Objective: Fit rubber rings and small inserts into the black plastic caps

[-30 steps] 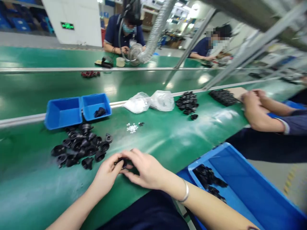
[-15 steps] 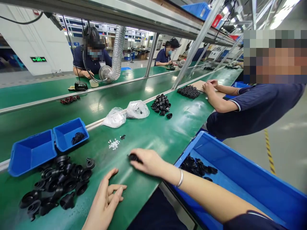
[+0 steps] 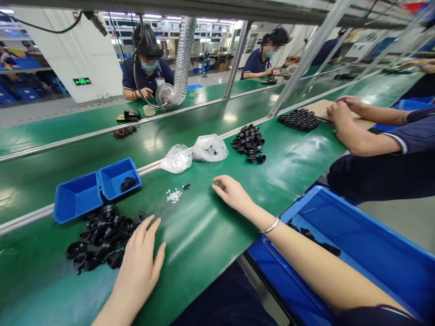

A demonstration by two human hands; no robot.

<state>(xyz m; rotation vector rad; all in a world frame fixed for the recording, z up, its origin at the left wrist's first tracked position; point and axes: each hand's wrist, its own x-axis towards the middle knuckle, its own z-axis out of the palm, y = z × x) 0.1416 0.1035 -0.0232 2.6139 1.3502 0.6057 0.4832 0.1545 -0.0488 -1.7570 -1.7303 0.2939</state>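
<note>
My left hand [image 3: 141, 258] reaches over the right edge of a pile of black funnel-shaped plastic parts [image 3: 98, 235]. Its fingers are spread and nothing shows in them; the hand hides some of the pile. My right hand [image 3: 233, 192], with a silver bangle at the wrist, hovers over the green bench, thumb and fingers apart and no part visible in it. Small white pieces [image 3: 174, 195] and a few tiny black pieces [image 3: 186, 186] lie to its left. Farther off is a second heap of black parts [image 3: 249, 141].
Two blue bins [image 3: 78, 197] stand behind the near pile, the right one holding black rings [image 3: 128, 183]. Clear plastic bags [image 3: 210, 148] rest by the bench rail. At my right is a large blue crate [image 3: 370, 235] with black parts. A co-worker's hands [image 3: 343, 113] are farther right.
The black part that was in my right hand no longer shows there; that hand has moved farther forward and opened. My left hand has gone to the near pile. The view has turned right.
</note>
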